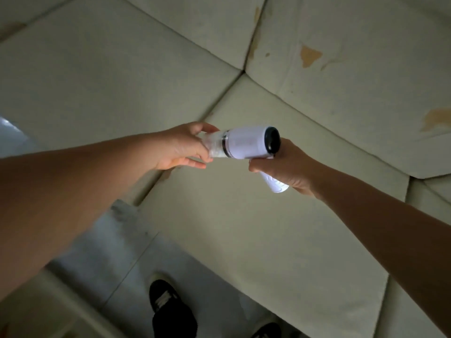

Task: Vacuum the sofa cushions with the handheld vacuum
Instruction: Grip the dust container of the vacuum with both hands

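Observation:
A white handheld vacuum (246,143) with a dark rear cap and a clear front cup hangs in the air above the pale sofa seat cushion (256,228). My right hand (285,167) grips its white handle from below. My left hand (181,146) holds the clear front cup, fingers curled round it. The nozzle end is hidden behind my left hand.
The cream sofa fills most of the view: a back cushion (353,76) with brown worn patches at the right, another cushion (97,76) at the left. Grey tiled floor (117,254) lies below, with my dark shoes (168,308) at the bottom.

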